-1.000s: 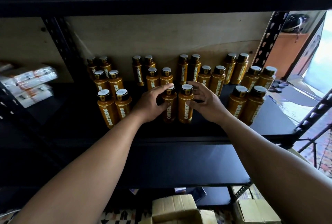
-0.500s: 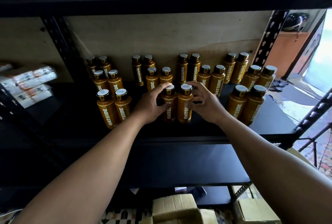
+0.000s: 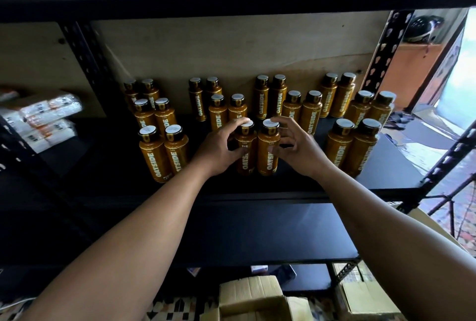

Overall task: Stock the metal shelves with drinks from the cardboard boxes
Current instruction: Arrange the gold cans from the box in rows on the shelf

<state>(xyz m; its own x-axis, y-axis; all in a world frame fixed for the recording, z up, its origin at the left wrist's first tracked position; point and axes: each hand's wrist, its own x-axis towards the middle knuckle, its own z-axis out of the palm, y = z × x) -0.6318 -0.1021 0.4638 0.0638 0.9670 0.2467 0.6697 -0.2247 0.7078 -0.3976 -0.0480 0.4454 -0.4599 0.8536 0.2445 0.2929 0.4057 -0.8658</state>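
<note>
Several amber OATSIDE bottles with dark caps stand in paired rows on the black metal shelf (image 3: 389, 166). At the front middle stands a pair: the left bottle (image 3: 247, 163) and the right bottle (image 3: 265, 148). My left hand (image 3: 219, 148) grips the left one, index finger over its cap and thumb on its body. My right hand (image 3: 298, 148) holds the right one loosely, index finger at the cap, thumb on the body, other fingers curled beside it. Both bottles rest upright on the shelf.
More bottle pairs stand at the front left (image 3: 162, 153) and front right (image 3: 353, 148). White wrapped packs (image 3: 43, 120) lie on the neighbouring shelf at the left. A lower shelf board (image 3: 257, 230) juts out below my arms. Cardboard boxes (image 3: 252, 295) sit on the floor.
The fingers of my right hand have spread a little around the right bottle. Both hands and the two bottles stay almost where they were.
</note>
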